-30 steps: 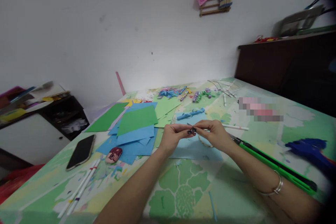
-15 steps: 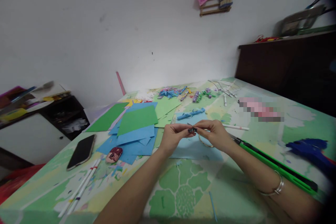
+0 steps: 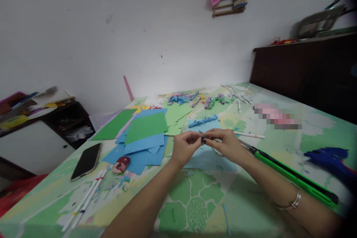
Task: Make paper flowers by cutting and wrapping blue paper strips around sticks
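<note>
Both hands meet at the fingertips, thumbs and forefingers narrowed to a pinch: the left hand [image 3: 182, 147] and the right hand [image 3: 226, 143] share a small grey piece [image 3: 201, 133], mostly hidden, so what it is cannot be told. Its smallness probably explains the fingertip grip. They hold it above a light blue sheet [image 3: 208, 161], while a ring-shaped item [image 3: 216, 151] shows partly behind the right hand. At the sheet's far end lies a blue paper roll [image 3: 202, 121].

Just right, a green cutter [image 3: 292, 174] slants below the right forearm, its blade end toward the wrist; that side seems the tighter one for moving. Left, stacked coloured sheets [image 3: 146, 126] overlap, their corners spreading toward the left hand. Between the light blue sheet and the near edge of the counter [image 3: 251, 200], the wrists appear to have room, though a thin blue strip [image 3: 226, 219] lies there.
</note>
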`<move>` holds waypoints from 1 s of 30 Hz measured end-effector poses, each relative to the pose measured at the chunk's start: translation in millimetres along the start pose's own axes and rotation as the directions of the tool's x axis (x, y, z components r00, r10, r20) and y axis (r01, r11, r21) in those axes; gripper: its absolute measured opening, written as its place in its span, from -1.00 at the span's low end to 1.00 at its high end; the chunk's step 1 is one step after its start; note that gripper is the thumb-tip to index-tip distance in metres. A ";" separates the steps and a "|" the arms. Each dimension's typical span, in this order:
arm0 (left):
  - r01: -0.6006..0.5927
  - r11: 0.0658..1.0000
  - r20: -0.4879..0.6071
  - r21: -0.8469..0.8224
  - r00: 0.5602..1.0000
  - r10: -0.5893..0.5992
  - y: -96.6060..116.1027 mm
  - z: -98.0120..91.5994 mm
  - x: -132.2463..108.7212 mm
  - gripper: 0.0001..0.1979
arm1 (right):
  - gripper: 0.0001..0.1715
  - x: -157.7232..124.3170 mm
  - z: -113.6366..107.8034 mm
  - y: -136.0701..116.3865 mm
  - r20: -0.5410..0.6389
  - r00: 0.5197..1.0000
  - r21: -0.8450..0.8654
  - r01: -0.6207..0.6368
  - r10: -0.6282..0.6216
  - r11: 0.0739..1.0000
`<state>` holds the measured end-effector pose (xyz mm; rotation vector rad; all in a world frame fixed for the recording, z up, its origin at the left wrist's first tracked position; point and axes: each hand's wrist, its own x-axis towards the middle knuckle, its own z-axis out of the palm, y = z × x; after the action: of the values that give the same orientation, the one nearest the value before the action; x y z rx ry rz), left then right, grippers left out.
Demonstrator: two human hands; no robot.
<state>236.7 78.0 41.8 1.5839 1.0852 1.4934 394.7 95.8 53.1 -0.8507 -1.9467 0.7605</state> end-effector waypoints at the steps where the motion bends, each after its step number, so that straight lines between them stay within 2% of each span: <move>1: 0.011 1.000 0.006 -0.017 1.000 -0.011 0.4 0.0 0.3 -0.87 | -0.78 0.0 0.2 1.0 -0.003 1.000 0.001 0.003 -0.003 1.000; 5: 0.062 0.993 0.032 -0.100 0.998 -0.059 3.9 0.2 1.6 -0.87 | -0.77 0.7 0.8 8.2 0.009 1.000 0.054 -0.001 0.001 0.999; 11: 0.141 0.964 0.048 -0.227 0.990 -0.133 4.0 1.6 2.2 -0.85 | -0.75 1.3 3.7 10.6 -0.069 0.980 0.248 -0.163 0.185 0.955; 16: 0.205 0.946 0.082 -0.251 0.978 -0.191 3.3 2.3 2.6 -0.84 | -0.75 2.1 4.2 7.4 -0.059 0.972 0.319 -0.196 0.226 0.927; 19: 0.248 0.937 0.096 -0.244 0.968 -0.231 4.5 1.3 3.3 -0.83 | -0.76 1.6 3.6 5.8 -0.082 0.972 0.255 -0.193 0.220 0.948; 23: 0.266 0.939 0.136 -0.216 0.961 -0.241 5.5 -0.6 4.3 -0.78 | -0.83 -0.1 2.0 0.3 -0.098 0.990 -0.063 -0.112 0.105 0.992; 25: 0.246 0.953 0.165 -0.178 0.962 -0.217 4.7 -1.3 4.5 -0.77 | -0.84 -0.4 1.0 -1.5 -0.061 0.995 -0.137 -0.083 0.075 0.987; 28: 0.242 0.958 0.185 -0.152 0.959 -0.213 2.8 -1.8 4.8 -0.79 | -0.85 1.0 -0.1 0.6 -0.016 0.995 -0.075 -0.098 0.097 0.992; 30: 0.253 0.954 0.186 -0.158 0.957 -0.223 2.6 -1.8 4.9 -0.80 | -0.84 2.5 -0.3 4.2 0.011 0.990 0.046 -0.144 0.144 0.988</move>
<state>235.1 81.3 46.3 1.3719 0.9778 1.2375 395.1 100.3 51.1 -0.9691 -1.8814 0.8922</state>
